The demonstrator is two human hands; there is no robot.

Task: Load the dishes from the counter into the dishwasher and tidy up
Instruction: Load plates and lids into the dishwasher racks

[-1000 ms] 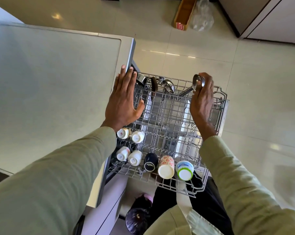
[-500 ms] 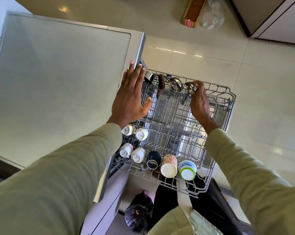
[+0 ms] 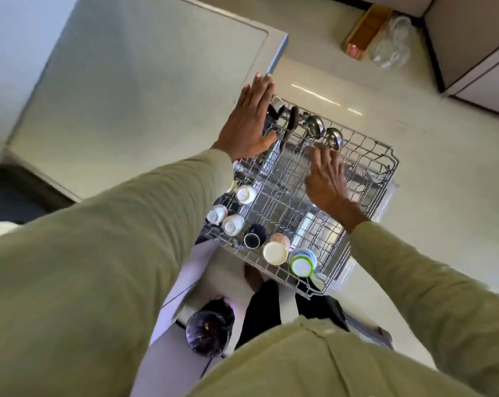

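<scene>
Rack [image 3: 365,156] beneath both open hands [image 3: 325,179].

Pale olive-green sleeves [image 3: 105,253] cover both arms. The wire rack [image 3: 365,196] is light grey. Along its near edge sit small white cups [image 3: 233,224], a dark navy cup [image 3: 254,236], a cup with a speckled pink-and-red pattern [image 3: 277,247] and cream base, and, rightmost, a white cup with a green ring [image 3: 302,262]. At the far edge, shiny silver ladles [image 3: 332,138]. The counter [image 3: 133,96] is pale grey-green; the floor [image 3: 443,196] is glossy cream. Far right lies a tan box [image 3: 365,30].
</scene>
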